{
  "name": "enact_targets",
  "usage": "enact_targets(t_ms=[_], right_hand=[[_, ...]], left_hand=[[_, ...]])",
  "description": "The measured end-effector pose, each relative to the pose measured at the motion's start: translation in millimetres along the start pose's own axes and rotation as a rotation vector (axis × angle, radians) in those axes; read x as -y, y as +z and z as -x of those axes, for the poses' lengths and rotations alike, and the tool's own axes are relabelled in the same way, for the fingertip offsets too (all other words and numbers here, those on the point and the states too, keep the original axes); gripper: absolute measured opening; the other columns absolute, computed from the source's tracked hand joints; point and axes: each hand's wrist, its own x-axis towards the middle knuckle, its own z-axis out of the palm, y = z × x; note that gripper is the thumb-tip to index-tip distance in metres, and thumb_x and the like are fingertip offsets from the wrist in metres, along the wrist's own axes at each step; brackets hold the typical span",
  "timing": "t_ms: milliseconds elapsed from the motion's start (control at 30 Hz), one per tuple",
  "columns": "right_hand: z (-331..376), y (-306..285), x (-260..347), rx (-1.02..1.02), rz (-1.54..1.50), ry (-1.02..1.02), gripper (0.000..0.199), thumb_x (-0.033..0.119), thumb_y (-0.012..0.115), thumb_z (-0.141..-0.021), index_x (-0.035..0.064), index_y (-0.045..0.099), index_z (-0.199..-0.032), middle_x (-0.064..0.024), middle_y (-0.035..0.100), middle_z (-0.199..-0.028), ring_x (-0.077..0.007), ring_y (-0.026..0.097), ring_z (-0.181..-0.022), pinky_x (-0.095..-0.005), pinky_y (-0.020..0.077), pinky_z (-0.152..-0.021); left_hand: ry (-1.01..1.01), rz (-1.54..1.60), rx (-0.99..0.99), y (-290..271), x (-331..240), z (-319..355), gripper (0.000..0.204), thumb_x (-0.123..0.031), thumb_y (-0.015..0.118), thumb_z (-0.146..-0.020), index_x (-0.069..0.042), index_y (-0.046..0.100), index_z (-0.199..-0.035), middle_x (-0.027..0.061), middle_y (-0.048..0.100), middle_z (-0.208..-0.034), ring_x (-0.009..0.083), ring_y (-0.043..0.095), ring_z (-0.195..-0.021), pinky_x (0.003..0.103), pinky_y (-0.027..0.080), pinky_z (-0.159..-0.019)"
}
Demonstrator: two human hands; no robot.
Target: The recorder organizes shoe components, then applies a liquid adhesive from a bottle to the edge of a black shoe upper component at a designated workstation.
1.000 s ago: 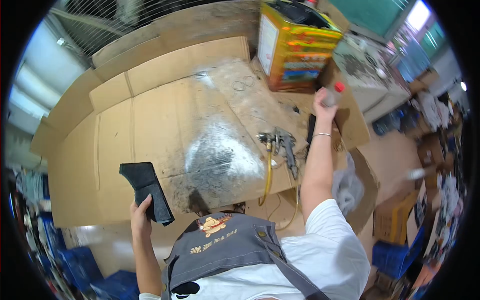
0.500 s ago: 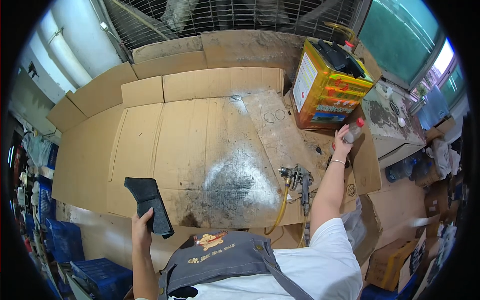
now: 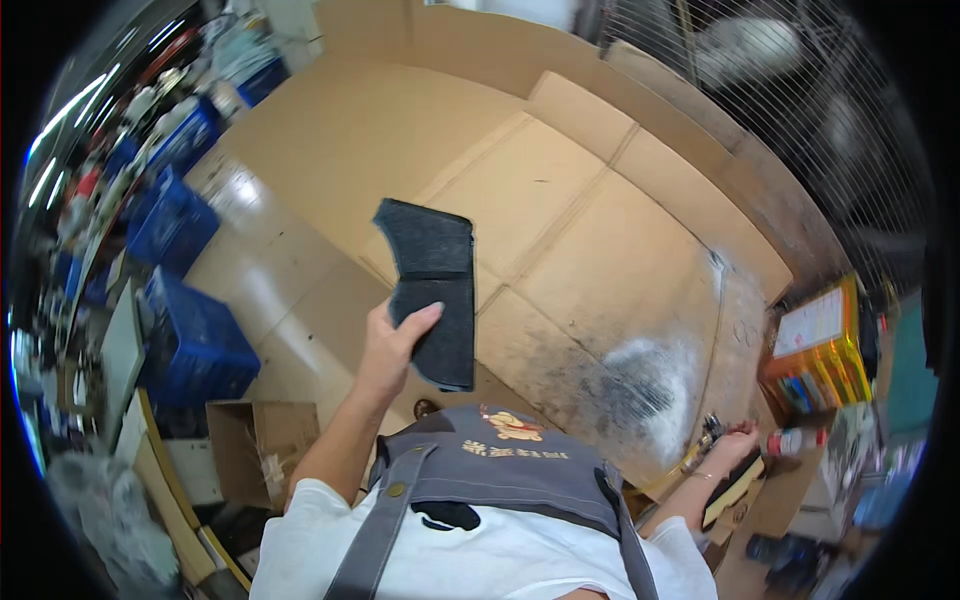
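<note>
My left hand (image 3: 395, 345) grips a flat black panel (image 3: 435, 255) with a fabric-like surface, thumb on its face. One long edge is straight, and its far end flares out to a point. At lower right my right hand (image 3: 738, 446) reaches down beside a spray gun (image 3: 712, 430), which is partly hidden. Blur and distance leave its fingers unclear, so whether they hold anything does not show. A clear bottle with a red cap (image 3: 788, 441) is just right of that hand, with a small gap between them.
Cardboard (image 3: 560, 215) covers the work surface, stained black and white near the right. A yellow rectangular tin (image 3: 820, 350) stands at its right end, below a wire mesh (image 3: 850, 110). Blue crates (image 3: 195, 340) and an opened carton (image 3: 260, 450) are at the left.
My view has swung left. My left hand has raised the black panel toward the middle of the view. My right hand has moved away from the bottle, closer to the spray gun.
</note>
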Motion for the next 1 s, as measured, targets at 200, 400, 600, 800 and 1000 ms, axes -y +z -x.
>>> enact_targets(t_ms=[200,400,600,800,1000], right_hand=[[357,283,-77,0.732,0.403,0.119,0.02,0.02,0.051,-0.087,0.0022,0.057,-0.092,-0.0031,0.054,-0.067,-0.0055,0.044,-0.05,-0.0164,0.0315,-0.042],[583,424,-44,1.777,0.403,0.137,0.021,0.017,0.052,-0.087,-0.0012,0.058,-0.095,-0.003,0.059,-0.073,-0.0043,0.047,-0.055,-0.0173,0.0364,-0.048],[692,466,-66,2.091,0.28,0.392,0.016,0.016,0.056,-0.085,0.0002,0.058,-0.088,0.0033,0.053,-0.066,-0.0012,0.042,-0.055,-0.017,0.0346,-0.049],[739,485,-97,2.251,0.246,0.33,0.012,0.011,0.058,-0.082,-0.0008,0.057,-0.083,0.0025,0.049,-0.062,-0.0015,0.038,-0.053,-0.019,0.0312,-0.046],[754,531,-109,2.374,0.123,0.165,0.009,0.007,0.055,-0.082,-0.0017,0.054,-0.079,0.0013,0.043,-0.064,-0.004,0.035,-0.053,-0.0195,0.0275,-0.046]], left_hand=[[0.069,0.04,-0.153,-77,-34,9,0.023,-0.019,0.058,-0.085,0.003,0.06,-0.092,0.0045,0.062,-0.081,0.0081,0.057,-0.072,0.022,0.046,-0.065],[0.228,-0.264,-0.308,-156,-59,38,0.02,-0.015,0.06,-0.084,0.003,0.06,-0.089,0.0033,0.061,-0.077,0.0066,0.054,-0.069,0.022,0.045,-0.061],[0.216,-0.25,-0.483,-205,-71,53,0.02,-0.013,0.061,-0.082,0.004,0.06,-0.092,0.0036,0.062,-0.079,0.007,0.054,-0.07,0.022,0.045,-0.064],[0.234,-0.3,-0.547,-248,-83,39,0.021,-0.01,0.062,-0.08,0.003,0.059,-0.096,0.0044,0.061,-0.085,0.0089,0.055,-0.075,0.023,0.045,-0.067],[0.348,-0.285,-0.698,-260,-101,-14,0.015,-0.009,0.063,-0.08,0.002,0.06,-0.09,0.0029,0.06,-0.082,0.0098,0.054,-0.073,0.023,0.044,-0.066]])
